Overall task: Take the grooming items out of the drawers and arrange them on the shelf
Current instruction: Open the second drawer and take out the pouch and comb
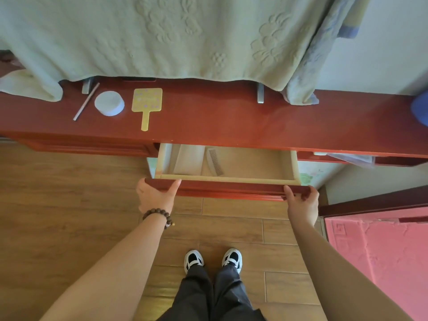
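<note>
The middle drawer (227, 189) of the red wooden dresser stands pulled out. My left hand (155, 195) grips the left end of its front panel, thumb on top. My right hand (301, 200) grips the right end the same way. Inside the drawer lie a pale comb (215, 161) and a white flat item (190, 159) to its left. On the red shelf top (231, 117) at the left lie a thin grey stick (86, 101), a round white container (109, 103) and a yellow hand mirror (146, 105).
A pale green towel (162, 35) hangs down over the back of the shelf. A blue object (420, 107) sits at the shelf's far right. A second drawer (347, 158) on the right is partly open. A pink mat (379, 258) lies on the wooden floor.
</note>
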The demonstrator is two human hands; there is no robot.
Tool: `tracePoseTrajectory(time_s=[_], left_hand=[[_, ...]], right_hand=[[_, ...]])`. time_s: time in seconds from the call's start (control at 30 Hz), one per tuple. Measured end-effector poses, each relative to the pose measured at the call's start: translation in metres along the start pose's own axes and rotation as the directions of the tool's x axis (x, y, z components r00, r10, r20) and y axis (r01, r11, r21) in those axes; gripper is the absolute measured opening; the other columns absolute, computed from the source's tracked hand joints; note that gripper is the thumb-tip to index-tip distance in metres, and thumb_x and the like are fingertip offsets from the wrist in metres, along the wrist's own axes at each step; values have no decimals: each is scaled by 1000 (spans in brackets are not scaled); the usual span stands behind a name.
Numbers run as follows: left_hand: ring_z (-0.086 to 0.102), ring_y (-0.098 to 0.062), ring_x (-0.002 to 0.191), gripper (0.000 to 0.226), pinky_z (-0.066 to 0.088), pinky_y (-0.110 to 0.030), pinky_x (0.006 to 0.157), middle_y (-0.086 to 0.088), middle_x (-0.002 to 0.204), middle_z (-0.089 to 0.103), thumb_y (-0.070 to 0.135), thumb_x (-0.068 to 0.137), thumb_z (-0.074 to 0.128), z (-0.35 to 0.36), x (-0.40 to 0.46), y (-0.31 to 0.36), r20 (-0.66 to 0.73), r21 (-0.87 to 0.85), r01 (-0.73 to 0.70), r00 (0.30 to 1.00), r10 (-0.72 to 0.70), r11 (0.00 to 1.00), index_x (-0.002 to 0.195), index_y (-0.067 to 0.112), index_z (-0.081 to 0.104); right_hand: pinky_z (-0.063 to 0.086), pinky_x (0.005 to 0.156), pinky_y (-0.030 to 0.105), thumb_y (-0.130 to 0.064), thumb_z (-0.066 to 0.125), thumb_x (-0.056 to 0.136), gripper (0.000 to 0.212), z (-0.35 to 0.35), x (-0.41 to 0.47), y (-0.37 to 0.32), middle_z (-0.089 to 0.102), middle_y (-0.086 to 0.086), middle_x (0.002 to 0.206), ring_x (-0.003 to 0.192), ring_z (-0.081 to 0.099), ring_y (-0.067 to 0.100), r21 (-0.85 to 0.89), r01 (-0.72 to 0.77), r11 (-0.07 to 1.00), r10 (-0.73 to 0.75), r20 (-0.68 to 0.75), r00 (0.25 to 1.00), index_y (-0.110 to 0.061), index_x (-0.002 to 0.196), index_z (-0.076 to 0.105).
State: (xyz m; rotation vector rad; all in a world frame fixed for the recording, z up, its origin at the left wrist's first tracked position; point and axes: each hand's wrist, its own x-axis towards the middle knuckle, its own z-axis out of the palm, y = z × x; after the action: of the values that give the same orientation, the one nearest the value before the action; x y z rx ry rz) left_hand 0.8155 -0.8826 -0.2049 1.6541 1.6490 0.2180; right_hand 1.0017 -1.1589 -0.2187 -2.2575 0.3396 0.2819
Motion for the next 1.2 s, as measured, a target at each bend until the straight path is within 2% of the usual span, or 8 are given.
tracePoseTrajectory(time_s=[0.33,0.7,0.77,0.87,0.93,1.03,1.1,1.2], left_hand=[[56,-37,110,108,45,-59,93,-11,132,45,73,55,72,-24,-51,-58,-4,78,11,1000,-10,997,133,10,32],[39,-38,132,109,36,-57,105,-12,150,28,62,69,70,-25,-73,-75,19,110,-6,1000,4,994,147,10,14],[29,-34,139,103,26,-57,111,-14,153,25,58,75,67,-25,-74,-73,-24,213,-69,997,76,975,148,8,14],[28,-30,140,77,22,-53,113,-16,149,33,39,81,67,-27,-72,-55,-87,303,-364,910,405,881,141,7,31],[43,-30,129,60,38,-51,106,-16,137,46,30,82,67,-23,-66,-32,-58,254,-537,822,567,804,131,7,42],[51,-28,117,57,48,-41,94,-13,130,48,29,83,67,-7,-48,1,89,182,-534,845,527,825,130,7,44],[47,-30,121,69,47,-40,95,-14,136,41,38,81,68,10,-31,14,196,241,-453,889,415,858,135,8,36],[36,-33,133,95,40,-48,104,-16,146,30,50,74,73,30,-13,16,286,389,-367,920,268,845,143,12,20]], right_hand=[[44,82,33,-52,70,77,69,-40,-51,47,56,7,118,105,56,25,-108,22,994,-15,63,998,-14,128,42],[43,92,40,-48,70,79,77,-50,-74,59,47,12,130,117,49,30,-106,12,994,-3,89,996,-10,135,36],[41,100,45,-46,69,80,80,-48,-76,54,35,14,142,127,41,33,-166,12,986,-1,66,998,-11,141,30],[34,108,55,-39,69,82,81,-38,-81,35,16,10,154,140,22,33,-253,179,951,-186,-7,982,-16,145,25],[33,108,51,-38,67,84,77,-18,-86,9,17,9,155,141,20,31,-282,343,896,-335,78,939,-17,146,25],[39,106,44,-38,65,85,72,32,-94,-34,27,9,147,135,29,27,-276,518,810,-412,361,837,-16,143,30],[40,103,39,-38,68,83,74,68,-96,-52,30,8,143,131,32,26,-291,517,805,-328,508,797,-17,143,30],[39,103,39,-41,72,79,83,109,-95,-60,30,10,141,131,32,29,-383,456,803,-161,597,786,-16,144,27]])
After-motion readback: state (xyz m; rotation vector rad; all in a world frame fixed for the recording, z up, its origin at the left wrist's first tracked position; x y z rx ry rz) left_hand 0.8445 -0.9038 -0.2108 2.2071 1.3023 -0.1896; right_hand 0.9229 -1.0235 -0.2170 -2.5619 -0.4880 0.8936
